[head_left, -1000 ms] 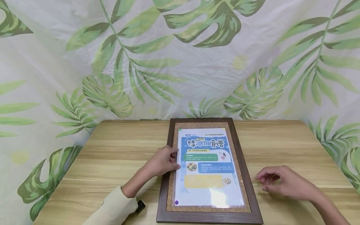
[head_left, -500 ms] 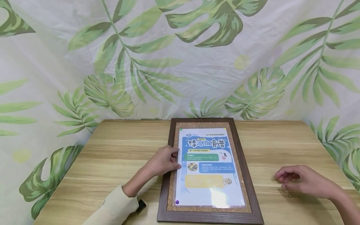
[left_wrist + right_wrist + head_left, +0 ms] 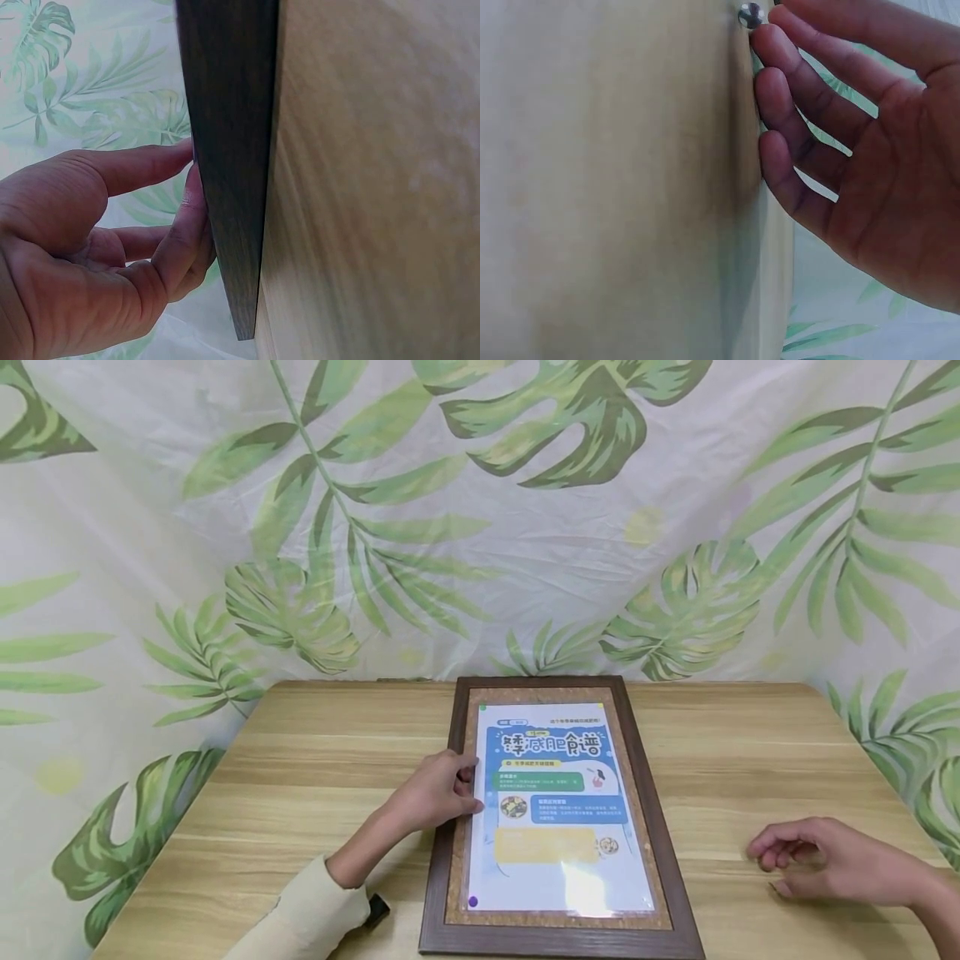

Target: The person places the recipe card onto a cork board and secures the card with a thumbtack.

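Note:
A dark-framed cork board (image 3: 442, 893) lies on the table, bearing a printed sheet (image 3: 555, 885) in a clear sleeve. A green pin (image 3: 483, 707), a yellow pin (image 3: 600, 705) and a purple pin (image 3: 472, 902) sit at three of its corners. My left hand (image 3: 431, 792) rests across the frame's left side, thumb and fingertips on the sheet's left edge. In the left wrist view the frame's side (image 3: 229, 150) hides part of the fingertips. My right hand (image 3: 840, 864) is low over the table, right of the board, fingers bent. A shiny round metallic object (image 3: 751, 16) shows at its fingertips.
The wood-grain table (image 3: 315, 735) extends on both sides of the board. A leaf-print cloth (image 3: 450, 527) hangs behind it. A small black object (image 3: 377, 910) shows beside the left sleeve (image 3: 322, 906).
My right hand has moved right, away from the board, and slightly nearer in the last half second. The left hand and the board have stayed in place.

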